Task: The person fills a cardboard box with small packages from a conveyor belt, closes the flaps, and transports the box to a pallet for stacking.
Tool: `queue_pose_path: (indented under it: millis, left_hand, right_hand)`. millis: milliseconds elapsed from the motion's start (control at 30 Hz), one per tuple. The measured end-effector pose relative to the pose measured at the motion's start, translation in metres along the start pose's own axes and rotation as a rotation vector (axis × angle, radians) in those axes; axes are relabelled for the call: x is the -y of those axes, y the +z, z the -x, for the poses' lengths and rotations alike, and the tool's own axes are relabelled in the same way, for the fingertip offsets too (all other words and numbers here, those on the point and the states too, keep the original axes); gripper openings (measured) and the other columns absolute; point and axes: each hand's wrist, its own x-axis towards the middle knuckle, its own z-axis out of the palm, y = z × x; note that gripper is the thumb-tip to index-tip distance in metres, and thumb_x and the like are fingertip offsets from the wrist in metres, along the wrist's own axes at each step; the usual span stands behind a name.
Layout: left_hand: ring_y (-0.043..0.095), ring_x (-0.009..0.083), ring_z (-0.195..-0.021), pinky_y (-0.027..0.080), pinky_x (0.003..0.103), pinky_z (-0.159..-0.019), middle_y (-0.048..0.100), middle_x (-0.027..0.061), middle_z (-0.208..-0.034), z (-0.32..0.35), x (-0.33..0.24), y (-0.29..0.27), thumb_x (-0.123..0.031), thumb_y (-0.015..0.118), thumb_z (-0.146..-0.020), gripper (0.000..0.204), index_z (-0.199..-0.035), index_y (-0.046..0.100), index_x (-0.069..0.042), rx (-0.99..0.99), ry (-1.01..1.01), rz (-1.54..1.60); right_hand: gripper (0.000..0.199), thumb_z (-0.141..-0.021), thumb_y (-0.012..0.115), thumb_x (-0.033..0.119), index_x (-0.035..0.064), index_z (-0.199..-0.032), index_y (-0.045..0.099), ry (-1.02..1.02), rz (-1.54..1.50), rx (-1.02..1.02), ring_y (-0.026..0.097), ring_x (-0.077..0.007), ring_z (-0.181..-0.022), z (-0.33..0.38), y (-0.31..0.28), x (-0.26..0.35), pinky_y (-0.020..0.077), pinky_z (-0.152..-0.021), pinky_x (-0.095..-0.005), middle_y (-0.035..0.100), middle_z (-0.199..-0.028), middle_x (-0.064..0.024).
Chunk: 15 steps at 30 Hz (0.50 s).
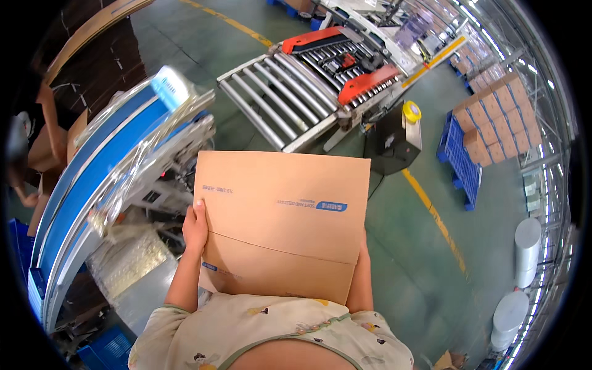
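Holding a flat carton (pixel 280 222) upright in front of the chest, the person grips it at both side edges. Step in hand, judged: a folded carton blank is lifted and presented, not yet opened into a box.

Left to right:
- Far left: a co-worker's arm (pixel 52 132) by a stack of brown board; keep apart from the person's own hands.
- Blue belt conveyor (pixel 92 179) runs diagonally, draped with clear film; its lower end sits near the left elbow. Tight side.
- Left hand (pixel 195 228) is clamped on the carton's left edge, thumb on the front face, fingers behind.
- Carton: one crease runs across the lower third; top edge level, bottom edge just above the shirt.
- Right hand: hidden behind the carton; only the forearm (pixel 361 277) shows at the right edge. Cannot tell how its fingers sit.
- Roller conveyor (pixel 277 102) with orange-guarded sealer (pixel 345 58) lies beyond the top edge, well apart.
- Yellow tape roll (pixel 411 111) on a black stand.
- Right: green floor (pixel 419 271) with a yellow line, open; carton stacks on a blue pallet (pixel 459 157) farther off.

Next move, judged: squaring the blank calls for pushing opposite edges inward; room is freer rightward and forward than toward the belt.
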Motion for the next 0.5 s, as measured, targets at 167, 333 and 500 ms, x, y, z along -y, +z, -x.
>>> queue_pose_path:
  millis: [167, 333, 500]
  left_hand:
    - [0.052, 0.0367, -0.095, 0.039, 0.039, -0.081, 0.057, 0.0215, -0.097, -0.102, -0.086, 0.104, -0.055, 0.034, -0.085, 0.057, -0.095, 0.053, -0.003, 0.025, 0.034, 0.003]
    - [0.052, 0.0355, -0.096, 0.039, 0.038, -0.082, 0.057, 0.0205, -0.099, -0.197, -0.171, 0.165, -0.054, 0.035, -0.085, 0.057, -0.099, 0.054, -0.002, -0.008, -0.045, 0.032]
    - [0.053, 0.0324, -0.097, 0.039, 0.037, -0.082, 0.057, 0.0200, -0.101, -0.269, -0.211, 0.201, -0.052, 0.036, -0.085, 0.056, -0.100, 0.054, -0.001, -0.222, -0.135, 0.110]
  right_hand:
    - [0.059, -0.089, 0.028, 0.047, 0.0002, -0.122, 0.042, 0.121, -0.253, 0.088, 0.050, -0.0243, -0.103, -0.132, 0.021, 0.108, 0.0418, -0.086, -0.0326, 0.049, -0.118, -0.0150]
    - [0.059, -0.089, 0.029, 0.047, 0.0002, -0.122, 0.042, 0.129, -0.220, 0.264, 0.050, -0.0233, -0.104, -0.306, 0.026, 0.158, 0.0417, -0.086, -0.0320, 0.048, -0.119, -0.0146]
    - [0.057, -0.089, 0.032, 0.046, 0.0022, -0.124, 0.041, -0.014, 0.017, 0.479, 0.047, -0.0192, -0.108, -0.477, 0.108, 0.216, 0.0379, -0.089, -0.0294, 0.048, -0.120, -0.0095]
